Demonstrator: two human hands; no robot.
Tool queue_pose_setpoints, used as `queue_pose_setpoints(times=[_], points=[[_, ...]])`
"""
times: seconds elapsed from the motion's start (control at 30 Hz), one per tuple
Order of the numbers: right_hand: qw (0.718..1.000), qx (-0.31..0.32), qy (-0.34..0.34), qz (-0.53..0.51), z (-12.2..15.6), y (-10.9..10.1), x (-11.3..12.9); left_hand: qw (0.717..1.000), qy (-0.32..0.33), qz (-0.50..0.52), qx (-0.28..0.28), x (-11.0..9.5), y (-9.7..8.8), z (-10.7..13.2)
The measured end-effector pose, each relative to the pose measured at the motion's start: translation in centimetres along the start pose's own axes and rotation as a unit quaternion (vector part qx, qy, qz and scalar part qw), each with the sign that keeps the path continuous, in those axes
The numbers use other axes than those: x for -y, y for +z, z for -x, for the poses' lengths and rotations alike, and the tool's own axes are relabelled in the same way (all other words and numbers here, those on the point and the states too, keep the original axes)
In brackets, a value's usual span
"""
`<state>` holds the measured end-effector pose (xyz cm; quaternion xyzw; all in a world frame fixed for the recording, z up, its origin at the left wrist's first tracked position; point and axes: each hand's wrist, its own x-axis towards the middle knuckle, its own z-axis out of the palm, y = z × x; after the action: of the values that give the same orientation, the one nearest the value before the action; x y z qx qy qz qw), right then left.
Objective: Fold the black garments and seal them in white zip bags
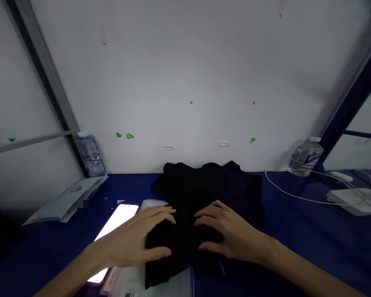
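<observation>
A black garment (204, 194) lies bunched on the blue table (297, 231), its near part folded toward me. My left hand (136, 239) rests flat on the garment's left near edge with fingers stretched out and the thumb along the fold. On the right side of the same fold, my right hand (228, 235) lies flat, fingers spread and pointing left. Neither hand grips the cloth. Under the garment's near edge lies a clear plastic bag with paper (173, 284).
A lit phone (116, 225) lies left of my left hand. Grey mailer bags (68, 200) sit at the far left. Water bottles stand at the wall, left (91, 154) and right (306, 156). A white cable (284, 192) runs to a white device (352, 200).
</observation>
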<state>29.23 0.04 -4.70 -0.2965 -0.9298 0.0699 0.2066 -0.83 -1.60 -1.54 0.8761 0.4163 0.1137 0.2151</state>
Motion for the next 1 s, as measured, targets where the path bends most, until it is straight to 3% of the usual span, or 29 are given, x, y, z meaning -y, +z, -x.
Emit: queue_pose_setpoints(times=[0.13, 0.23, 0.37, 0.47, 0.6, 0.8, 0.9, 1.0], points=[[1.000, -0.005, 0.023, 0.007, -0.1, 0.0, 0.2, 1.000, -0.009, 0.009, 0.006, 0.0, 0.1, 0.1], [0.999, -0.014, 0.030, 0.013, -0.1, -1.1, -0.3, 1.000, -0.007, 0.019, 0.006, 0.1, 0.1, 0.1], [0.991, -0.071, 0.086, 0.067, 0.2, -3.0, -2.3, 0.998, -0.003, 0.024, -0.052, 0.6, -0.1, -0.1], [0.987, -0.069, 0.104, 0.105, 0.6, -3.7, -3.8, 0.991, -0.045, 0.014, -0.123, 1.1, -0.1, -0.4], [0.986, -0.036, 0.132, 0.098, 0.9, -3.5, -4.3, 0.988, -0.103, 0.040, -0.108, 1.7, 0.1, -0.5], [0.981, -0.089, 0.153, -0.080, 0.5, -3.2, -3.2, 0.979, -0.115, 0.157, -0.061, 1.9, 0.3, -0.3], [0.949, -0.122, 0.195, -0.218, 0.2, -3.2, -2.6, 0.967, -0.106, 0.230, -0.026, 2.1, 0.3, -0.2], [0.897, -0.117, 0.239, -0.354, 0.0, -3.2, -1.8, 0.946, -0.105, 0.307, 0.007, 2.3, 0.2, -0.3]])
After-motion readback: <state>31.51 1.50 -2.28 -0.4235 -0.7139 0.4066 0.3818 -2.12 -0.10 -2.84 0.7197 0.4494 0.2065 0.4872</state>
